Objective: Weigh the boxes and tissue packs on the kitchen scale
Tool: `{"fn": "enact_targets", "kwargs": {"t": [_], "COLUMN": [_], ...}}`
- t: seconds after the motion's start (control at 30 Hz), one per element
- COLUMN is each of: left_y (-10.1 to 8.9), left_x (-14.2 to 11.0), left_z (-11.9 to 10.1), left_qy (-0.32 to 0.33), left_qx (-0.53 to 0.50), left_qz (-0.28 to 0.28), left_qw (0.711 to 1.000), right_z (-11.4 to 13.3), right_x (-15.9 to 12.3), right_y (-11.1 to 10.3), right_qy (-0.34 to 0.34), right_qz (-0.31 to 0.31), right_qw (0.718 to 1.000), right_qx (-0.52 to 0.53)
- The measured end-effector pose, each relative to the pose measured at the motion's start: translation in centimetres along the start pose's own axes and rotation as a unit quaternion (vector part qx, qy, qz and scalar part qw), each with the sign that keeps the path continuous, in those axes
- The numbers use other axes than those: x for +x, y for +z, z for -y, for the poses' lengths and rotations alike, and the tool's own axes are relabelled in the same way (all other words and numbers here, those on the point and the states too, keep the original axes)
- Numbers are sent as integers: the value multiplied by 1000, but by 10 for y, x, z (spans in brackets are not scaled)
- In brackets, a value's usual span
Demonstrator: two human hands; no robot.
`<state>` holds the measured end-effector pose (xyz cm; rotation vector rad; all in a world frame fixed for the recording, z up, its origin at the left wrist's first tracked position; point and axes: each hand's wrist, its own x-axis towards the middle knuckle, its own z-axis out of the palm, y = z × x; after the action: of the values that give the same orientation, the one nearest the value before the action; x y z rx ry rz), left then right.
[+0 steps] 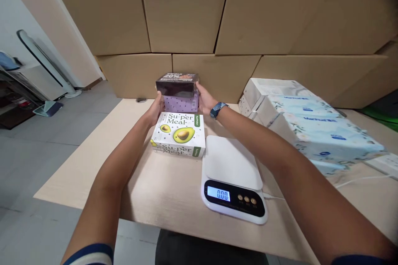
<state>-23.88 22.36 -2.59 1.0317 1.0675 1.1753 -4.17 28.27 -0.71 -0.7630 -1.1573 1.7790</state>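
A dark box [177, 84] sits on top of a pale purple dotted box [180, 103] at the far side of the wooden table [93, 157]. My left hand [156, 109] presses against the left side of this stack, and my right hand [204, 100] presses against its right side, so both grip the boxes between them. Just in front lies a white box printed "Su-per Meal" with avocados [179, 133]. A white kitchen scale [232, 176] reading 0.00 stands nearer to me, bare on top.
A large wrapped pack of tissue packets [306, 122] lies on the table's right side. Stacked cardboard cartons [186, 29] form a wall behind the table. A white cable [357, 180] runs from the scale. Grey floor and a shelf are at left.
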Motion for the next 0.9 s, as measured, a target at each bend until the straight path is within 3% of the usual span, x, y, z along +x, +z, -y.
{"fn": "enact_targets", "kwargs": {"t": [0.17, 0.27, 0.37, 0.57, 0.7, 0.9], "left_y": [4, 11, 21, 42, 48, 35], "left_x": [-26, -61, -106, -174, -187, -195], "left_z": [-34, -54, -62, -32, -13, -12], "left_qy": [92, 137, 138, 105, 98, 116], "left_qx": [98, 142, 164, 151, 141, 148], "left_qz": [4, 29, 49, 65, 68, 74], "left_qw": [991, 980, 976, 981, 983, 979], "right_z": [37, 52, 53, 17, 1, 1], "right_x": [-21, -59, -106, -174, -189, -202], "right_y": [15, 27, 34, 32, 31, 38], "right_qy": [-31, -84, -101, -92, -64, -64], "right_qz": [33, 72, 92, 79, 64, 103], "right_qw": [999, 992, 988, 990, 992, 984], "right_qx": [-26, -56, -77, -71, -87, -127]}}
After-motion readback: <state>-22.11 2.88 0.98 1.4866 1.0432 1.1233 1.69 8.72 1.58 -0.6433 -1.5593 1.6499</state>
